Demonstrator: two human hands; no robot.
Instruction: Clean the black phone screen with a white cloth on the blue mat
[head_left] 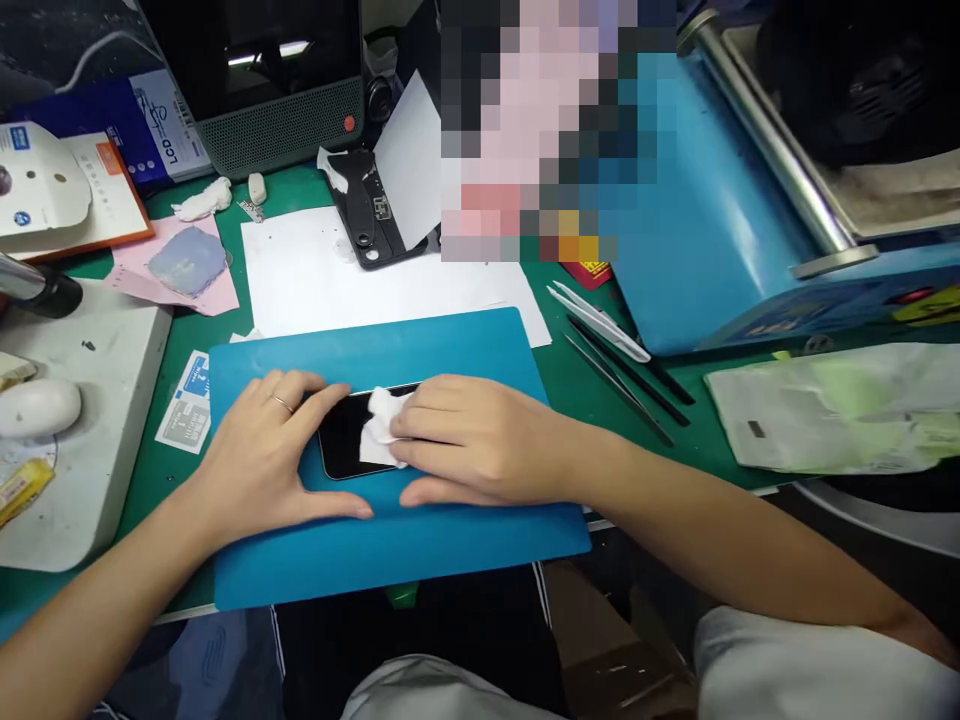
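A black phone (341,440) lies face up on a blue work mat (390,545). My left hand (266,455) rests around the phone's left end, thumb below and forefinger above it, bracing it. My right hand (469,440) lies over the phone's right part, its fingers pressed together on a small white wipe (379,430) against the screen. Most of the phone's right half is hidden under that hand.
White paper (315,275) and a second opened black phone (367,210) lie behind the mat. Tweezers and thin tools (615,345) sit to the right by a blue machine (712,230). A white block (82,420), wipe packets (184,415) and a pink sheet (184,265) are at left.
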